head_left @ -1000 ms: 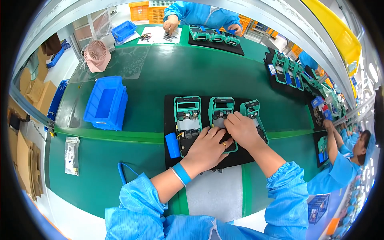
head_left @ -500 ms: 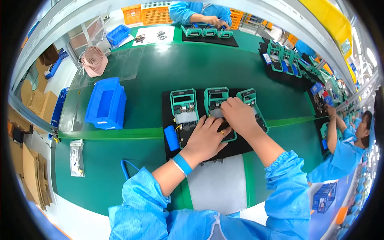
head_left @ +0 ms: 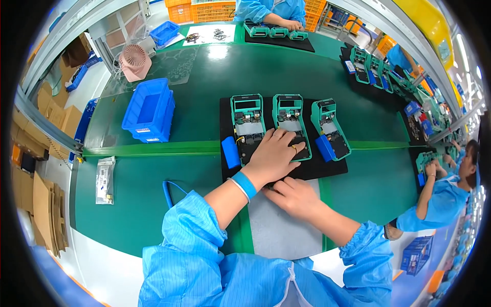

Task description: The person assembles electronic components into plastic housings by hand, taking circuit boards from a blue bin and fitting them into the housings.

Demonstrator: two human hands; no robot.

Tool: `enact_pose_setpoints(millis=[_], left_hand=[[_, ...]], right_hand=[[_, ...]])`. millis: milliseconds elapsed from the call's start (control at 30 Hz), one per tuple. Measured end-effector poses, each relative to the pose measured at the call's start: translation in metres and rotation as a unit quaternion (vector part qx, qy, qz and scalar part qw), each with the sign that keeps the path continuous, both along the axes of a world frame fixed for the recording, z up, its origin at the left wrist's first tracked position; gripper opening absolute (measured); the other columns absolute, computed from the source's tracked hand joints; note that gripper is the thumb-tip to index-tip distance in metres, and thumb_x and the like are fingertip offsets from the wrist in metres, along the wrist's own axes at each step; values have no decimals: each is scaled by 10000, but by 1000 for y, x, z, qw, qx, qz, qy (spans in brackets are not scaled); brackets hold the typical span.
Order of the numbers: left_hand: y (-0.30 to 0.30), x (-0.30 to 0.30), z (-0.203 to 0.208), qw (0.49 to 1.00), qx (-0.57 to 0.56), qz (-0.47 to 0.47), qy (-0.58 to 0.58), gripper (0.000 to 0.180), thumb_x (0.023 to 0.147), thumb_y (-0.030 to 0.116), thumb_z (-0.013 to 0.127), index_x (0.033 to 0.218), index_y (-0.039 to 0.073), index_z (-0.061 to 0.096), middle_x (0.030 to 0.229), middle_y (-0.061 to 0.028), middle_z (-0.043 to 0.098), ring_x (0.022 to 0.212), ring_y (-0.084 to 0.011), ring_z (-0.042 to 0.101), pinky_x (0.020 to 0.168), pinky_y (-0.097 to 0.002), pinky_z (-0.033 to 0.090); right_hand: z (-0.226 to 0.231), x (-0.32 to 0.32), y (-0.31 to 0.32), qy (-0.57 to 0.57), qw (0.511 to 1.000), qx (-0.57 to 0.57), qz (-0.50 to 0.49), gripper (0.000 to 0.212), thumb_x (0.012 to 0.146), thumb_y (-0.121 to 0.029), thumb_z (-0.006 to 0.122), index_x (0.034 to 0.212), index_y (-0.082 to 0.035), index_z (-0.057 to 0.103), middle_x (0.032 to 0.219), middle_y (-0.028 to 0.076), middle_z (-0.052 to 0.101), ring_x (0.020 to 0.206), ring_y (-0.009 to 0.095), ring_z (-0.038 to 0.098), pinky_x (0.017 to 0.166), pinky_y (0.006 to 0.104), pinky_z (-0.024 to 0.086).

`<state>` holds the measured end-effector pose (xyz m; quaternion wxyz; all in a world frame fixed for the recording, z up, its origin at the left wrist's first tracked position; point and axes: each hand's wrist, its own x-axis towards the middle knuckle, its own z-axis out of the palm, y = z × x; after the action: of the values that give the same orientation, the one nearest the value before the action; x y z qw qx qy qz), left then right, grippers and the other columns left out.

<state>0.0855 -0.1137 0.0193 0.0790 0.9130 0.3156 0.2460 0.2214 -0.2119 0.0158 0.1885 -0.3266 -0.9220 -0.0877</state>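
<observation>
Three teal plastic housings with circuit parts inside lie side by side on a black mat [head_left: 302,173]: the left housing [head_left: 248,123], the middle housing [head_left: 288,110] and the tilted right housing [head_left: 331,127]. My left hand [head_left: 269,157] rests palm down, fingers spread, over the lower part of the middle housing, hiding much of it. Nearer to me, my right hand [head_left: 294,197] has its fingers drawn together at the mat's front edge, above a grey sheet [head_left: 286,230]; whatever they pinch is hidden. One blue block [head_left: 230,152] lies beside the left housing, and another blue block [head_left: 325,147] sits against the right housing.
Stacked blue bins [head_left: 148,110] stand left of the mat. A pink fan [head_left: 135,64], a clear bag with a part [head_left: 105,180] and a coiled blue cord [head_left: 167,194] are also on the left. Co-workers handle similar housings at the far side and at right.
My right hand has come back from the right housing to the mat's front edge. My left hand has shifted slightly onto the middle housing. The whole view has tilted a little.
</observation>
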Motion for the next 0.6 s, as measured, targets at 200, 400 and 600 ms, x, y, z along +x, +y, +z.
enact_pose_setpoints(millis=[200, 400, 600], left_hand=[[1, -2, 0, 1000, 4, -5, 13, 506, 842, 316, 745, 1306, 135, 658, 1322, -126, 550, 1287, -336, 450, 1111, -484, 351], [1, -1, 2, 1000, -15, -5, -3, 506, 837, 305, 752, 1306, 139, 656, 1334, -114, 542, 1307, -329, 434, 1138, -502, 322], [3, 0, 8, 1000, -13, -18, 14, 519, 843, 297, 742, 1327, 134, 649, 1360, -132, 531, 1288, -359, 435, 1109, -470, 346]], right_hand=[[-3, -1, 13, -22, 996, 55, 61, 211, 710, -152, 649, 900, -70, 694, 827, 21, 568, 807, 174, 584, 572, 277, 467], [-6, -7, 11, -52, 996, 59, 49, 130, 661, -171, 658, 724, -57, 654, 728, 54, 572, 732, 200, 602, 535, 289, 471], [-4, -30, 2, -86, 994, 62, -23, 108, 594, -154, 659, 605, -62, 603, 634, 80, 575, 637, 206, 601, 505, 293, 489]])
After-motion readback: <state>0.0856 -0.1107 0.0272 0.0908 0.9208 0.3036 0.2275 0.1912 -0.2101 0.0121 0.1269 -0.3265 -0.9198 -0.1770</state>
